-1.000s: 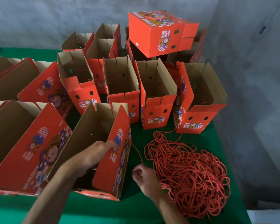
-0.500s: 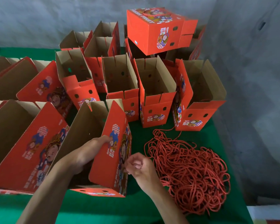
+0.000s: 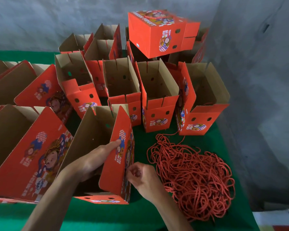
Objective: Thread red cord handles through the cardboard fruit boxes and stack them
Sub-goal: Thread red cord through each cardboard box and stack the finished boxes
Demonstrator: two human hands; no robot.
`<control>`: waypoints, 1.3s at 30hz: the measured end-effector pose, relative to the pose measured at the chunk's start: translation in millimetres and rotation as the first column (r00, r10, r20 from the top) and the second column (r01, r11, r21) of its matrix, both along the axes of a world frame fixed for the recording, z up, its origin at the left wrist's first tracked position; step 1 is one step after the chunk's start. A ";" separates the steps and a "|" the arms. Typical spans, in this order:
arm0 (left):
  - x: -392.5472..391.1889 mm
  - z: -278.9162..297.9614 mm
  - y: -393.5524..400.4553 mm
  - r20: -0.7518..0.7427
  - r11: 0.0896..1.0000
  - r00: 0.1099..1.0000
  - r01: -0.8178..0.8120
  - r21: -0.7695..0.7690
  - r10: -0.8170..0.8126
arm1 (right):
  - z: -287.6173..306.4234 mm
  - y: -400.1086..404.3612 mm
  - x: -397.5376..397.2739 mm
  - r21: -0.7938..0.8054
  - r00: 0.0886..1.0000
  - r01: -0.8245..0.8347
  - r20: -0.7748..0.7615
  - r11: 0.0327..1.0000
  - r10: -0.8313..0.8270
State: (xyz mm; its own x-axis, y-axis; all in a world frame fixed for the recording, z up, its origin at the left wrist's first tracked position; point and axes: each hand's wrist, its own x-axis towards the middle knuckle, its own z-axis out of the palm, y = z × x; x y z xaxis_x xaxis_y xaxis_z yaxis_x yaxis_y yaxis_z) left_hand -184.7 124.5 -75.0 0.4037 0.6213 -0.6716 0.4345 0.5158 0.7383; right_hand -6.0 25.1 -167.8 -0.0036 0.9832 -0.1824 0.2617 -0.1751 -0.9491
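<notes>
Head view: the right hand [image 3: 141, 176] pinches a cord end against the near box [image 3: 114, 165] side, while the left hand [image 3: 97, 158] presses flat inside. The end may miss its hole, or drag the cord pile [image 3: 193, 176] into tangles on the bench [image 3: 93, 215].

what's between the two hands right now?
In the head view, the red side panel of the open box: left hand rests on its inner side, right hand pinches a red cord end at its outer face.
</notes>
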 end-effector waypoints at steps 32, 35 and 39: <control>39.1 -1.9 -8.2 -0.407 0.891 0.839 0.439 0.113 -0.361 | -10.0 18.7 30.0 0.116 0.982 -0.113 0.165 0.987 0.093; 39.9 -4.8 -12.4 -0.427 0.876 0.806 0.479 0.063 -0.410 | -17.5 21.5 32.1 0.078 0.999 -0.053 -0.005 0.995 0.054; 41.4 -2.1 -18.5 -0.586 0.888 0.776 0.416 0.195 -0.234 | -51.0 37.4 34.8 0.132 0.944 0.052 0.318 0.990 -0.093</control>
State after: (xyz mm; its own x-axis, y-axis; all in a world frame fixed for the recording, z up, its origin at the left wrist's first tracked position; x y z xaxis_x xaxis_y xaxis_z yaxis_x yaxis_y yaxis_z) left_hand -143.3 106.0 -77.1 0.2526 0.7228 -0.6433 0.9020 0.0647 0.4269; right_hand 28.9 62.5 -218.8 0.1078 0.9933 -0.0423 0.5479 -0.0949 -0.8311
